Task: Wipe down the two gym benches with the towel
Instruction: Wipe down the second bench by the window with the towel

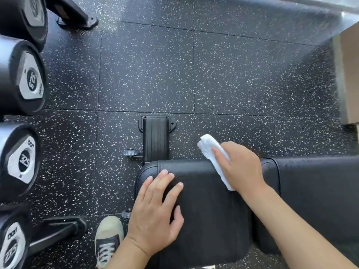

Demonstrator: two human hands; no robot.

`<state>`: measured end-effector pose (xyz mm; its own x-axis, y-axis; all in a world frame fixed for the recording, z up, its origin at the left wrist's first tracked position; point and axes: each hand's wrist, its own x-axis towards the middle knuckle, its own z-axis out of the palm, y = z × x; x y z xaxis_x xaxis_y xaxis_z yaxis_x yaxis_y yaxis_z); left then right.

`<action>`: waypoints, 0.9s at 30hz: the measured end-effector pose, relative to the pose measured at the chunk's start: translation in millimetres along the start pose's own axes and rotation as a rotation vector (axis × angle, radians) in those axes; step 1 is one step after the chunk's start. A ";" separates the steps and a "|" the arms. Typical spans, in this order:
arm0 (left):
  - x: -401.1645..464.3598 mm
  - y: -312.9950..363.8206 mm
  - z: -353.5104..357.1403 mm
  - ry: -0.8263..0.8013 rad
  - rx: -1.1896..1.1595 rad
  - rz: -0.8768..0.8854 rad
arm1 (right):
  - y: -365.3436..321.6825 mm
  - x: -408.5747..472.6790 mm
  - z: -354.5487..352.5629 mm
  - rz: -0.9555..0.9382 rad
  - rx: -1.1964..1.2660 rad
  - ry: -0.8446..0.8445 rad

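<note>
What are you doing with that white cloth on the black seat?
A person is cleaning a gym bench. The right hand holds a folded white towel against the far edge of the black seat pad, while the left hand rests flat on the pad with fingers spread. A second black pad sits just to the right. Dumbbells line the left side of the speckled floor.
</note>
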<state>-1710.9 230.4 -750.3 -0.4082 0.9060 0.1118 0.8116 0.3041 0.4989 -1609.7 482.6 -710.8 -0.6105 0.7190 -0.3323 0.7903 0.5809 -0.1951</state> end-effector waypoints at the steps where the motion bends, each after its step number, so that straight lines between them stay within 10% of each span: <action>1: -0.5 0.3 -0.2 -0.003 -0.004 -0.002 | -18.1 -0.4 5.7 -0.043 -0.033 0.015; 8: 2.5 0.5 -3.9 -0.029 -0.026 -0.020 | -112.8 15.1 35.5 -0.316 0.111 -0.099; 16: 4.9 3.2 -5.9 -0.007 0.034 -0.009 | 9.9 -11.9 10.0 -0.262 0.072 0.199; 27: -5.1 17.4 -11.1 -0.012 0.096 -0.088 | -52.3 -46.9 40.8 -0.385 0.098 0.438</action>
<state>-1699.3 227.8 -732.7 -0.4745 0.8782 0.0605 0.8096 0.4085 0.4214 -1620.2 403.0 -722.7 -0.8027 0.5661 0.1877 0.4958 0.8084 -0.3173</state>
